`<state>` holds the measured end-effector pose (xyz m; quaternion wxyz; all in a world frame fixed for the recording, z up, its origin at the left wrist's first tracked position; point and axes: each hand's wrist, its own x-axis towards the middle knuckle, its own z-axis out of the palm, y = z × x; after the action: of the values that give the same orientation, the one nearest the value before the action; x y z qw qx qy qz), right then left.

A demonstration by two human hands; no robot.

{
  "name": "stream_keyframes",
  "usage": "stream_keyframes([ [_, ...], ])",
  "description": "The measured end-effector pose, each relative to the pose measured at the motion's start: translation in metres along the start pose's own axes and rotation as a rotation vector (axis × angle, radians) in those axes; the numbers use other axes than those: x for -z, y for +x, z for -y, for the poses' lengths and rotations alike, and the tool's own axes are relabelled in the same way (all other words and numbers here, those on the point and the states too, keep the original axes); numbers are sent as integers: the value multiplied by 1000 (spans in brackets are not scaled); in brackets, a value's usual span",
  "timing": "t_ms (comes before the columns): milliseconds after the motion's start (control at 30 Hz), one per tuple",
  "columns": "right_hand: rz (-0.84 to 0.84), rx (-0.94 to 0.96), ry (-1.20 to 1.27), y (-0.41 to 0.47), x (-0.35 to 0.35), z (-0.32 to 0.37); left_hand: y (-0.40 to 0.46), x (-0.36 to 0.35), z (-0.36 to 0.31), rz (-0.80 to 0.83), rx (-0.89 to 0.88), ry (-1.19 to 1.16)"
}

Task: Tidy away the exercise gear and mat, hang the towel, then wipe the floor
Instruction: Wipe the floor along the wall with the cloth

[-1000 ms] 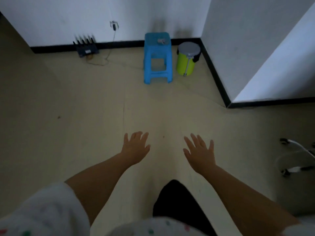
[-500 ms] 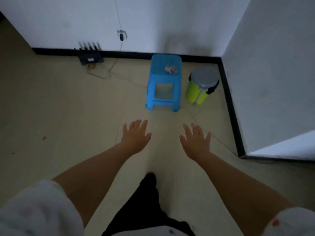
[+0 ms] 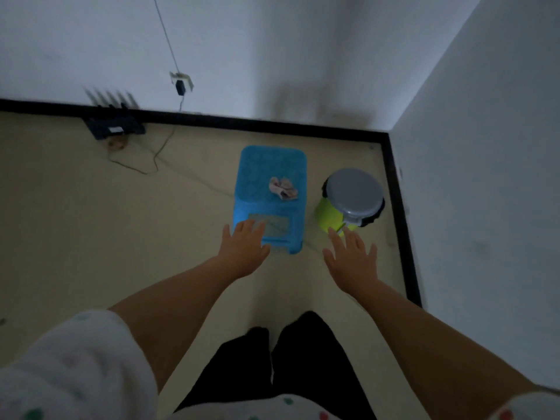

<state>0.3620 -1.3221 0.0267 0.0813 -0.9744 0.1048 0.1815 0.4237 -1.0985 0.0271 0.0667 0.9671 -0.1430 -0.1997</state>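
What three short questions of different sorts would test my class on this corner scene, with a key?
1. True or false: the left hand grips the crumpled cloth.
2. What stands right of the blue stool? A) a green bin with a grey lid B) a red bucket C) a folded mat
3. Fill in: the cloth lies on top of the ____.

Key
1. False: both it and the right hand are open and hold nothing.
2. A: the green bin.
3. Stool.
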Motion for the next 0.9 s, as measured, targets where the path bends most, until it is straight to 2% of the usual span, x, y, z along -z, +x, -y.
stream_keyframes([
  [133, 94, 132, -29, 119, 4, 7, 84, 1, 10, 30, 75, -54],
  [267, 317, 315, -56, 233, -20, 33, 159, -20, 31, 93, 216, -143],
  [333, 358, 391, -5, 281, -34, 44, 196, -39, 39, 142, 250, -175],
  [400, 370, 399, 76, 328, -51, 53, 230, -60, 45, 201, 268, -210],
  [500, 432, 415, 42, 387, -84, 64, 280, -93, 47, 227, 272, -188],
  [567, 418, 442, -42, 408, -106, 65, 307, -116, 46, 255, 300, -160],
  [633, 308, 497, -152, 418, -122, 64, 323, -143, 46, 266, 312, -139],
  [733, 155, 580, -181, 429, -139, 60, 325, -178, 44, 146, 317, -64],
  [833, 162, 602, -129, 435, -139, 58, 323, -185, 43, 128, 298, -50],
  [900, 224, 612, -118, 440, -134, 59, 326, -174, 47, 203, 291, -104],
])
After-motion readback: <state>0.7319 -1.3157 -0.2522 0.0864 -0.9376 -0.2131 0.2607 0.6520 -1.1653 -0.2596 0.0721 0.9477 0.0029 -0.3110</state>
